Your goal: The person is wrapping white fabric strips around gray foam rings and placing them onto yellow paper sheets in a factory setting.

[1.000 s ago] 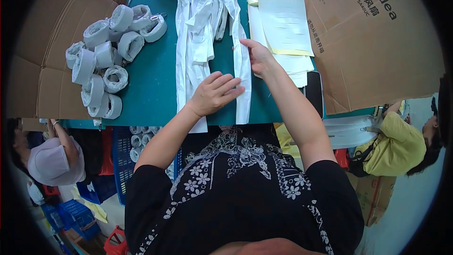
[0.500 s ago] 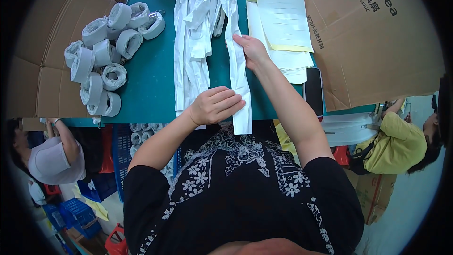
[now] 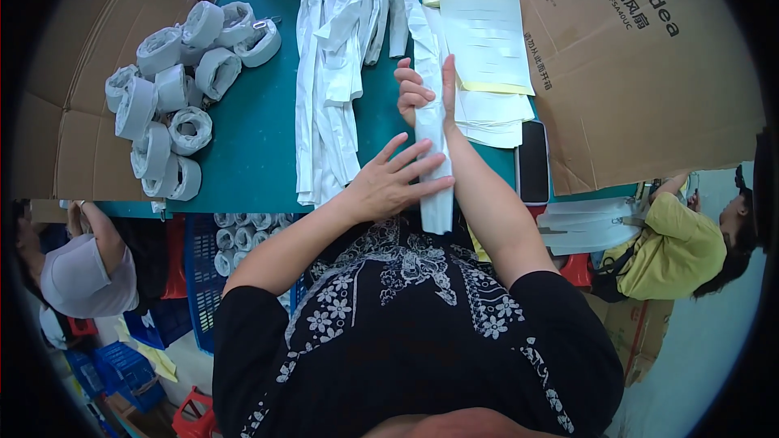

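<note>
I am watching my right hand (image 3: 422,91) closing its fingers around a long white cloth strip (image 3: 434,158), pinching it near the far part while the strip is running back toward my body and hanging over the near edge of the green worktop (image 3: 251,138). My left hand (image 3: 393,182) is lying open and flat, fingers spread, pressing on the lower part of the same strip just beside my right forearm. To the left of the strip a loose pile of white strips (image 3: 333,49) is lying stretched across the worktop, touching it along its length. Further left a cluster of rolled white strips (image 3: 174,89) is sitting near the cardboard sheet (image 3: 73,57) at the worktop's edge. To the right of my right hand a stack of paper sheets (image 3: 487,49) is resting, and a dark phone (image 3: 532,162) is lying just beside it, near a big cardboard box (image 3: 649,65). Below the worktop a blue crate (image 3: 207,268) is holding more rolls, and other people are sitting at either side of me
</note>
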{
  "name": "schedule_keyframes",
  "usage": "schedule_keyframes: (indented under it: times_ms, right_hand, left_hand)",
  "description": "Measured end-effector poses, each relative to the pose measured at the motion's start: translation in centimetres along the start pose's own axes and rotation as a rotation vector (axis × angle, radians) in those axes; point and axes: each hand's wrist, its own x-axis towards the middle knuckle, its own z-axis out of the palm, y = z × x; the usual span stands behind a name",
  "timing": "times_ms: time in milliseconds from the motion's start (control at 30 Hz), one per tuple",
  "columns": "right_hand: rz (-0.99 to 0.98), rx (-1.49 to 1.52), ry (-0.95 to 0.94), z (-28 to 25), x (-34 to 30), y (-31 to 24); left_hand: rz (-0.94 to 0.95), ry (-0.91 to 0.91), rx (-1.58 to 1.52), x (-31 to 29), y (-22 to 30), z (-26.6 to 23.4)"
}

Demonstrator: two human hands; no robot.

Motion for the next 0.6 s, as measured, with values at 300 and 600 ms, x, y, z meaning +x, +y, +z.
schedule_keyframes:
  times_ms: [300, 600]
  right_hand:
    - [-0.037, -1.287, 0.822, 3.8, -1.2, -1.1]
    - [0.029, -1.184, 0.842, 3.7, -0.8, -0.3]
  left_hand:
    - [0.279, -0.224, 0.114, 0.3, -1.6, -0.5]
    - [0.019, 0.140, -0.167, 0.0, -0.7, -1.1]
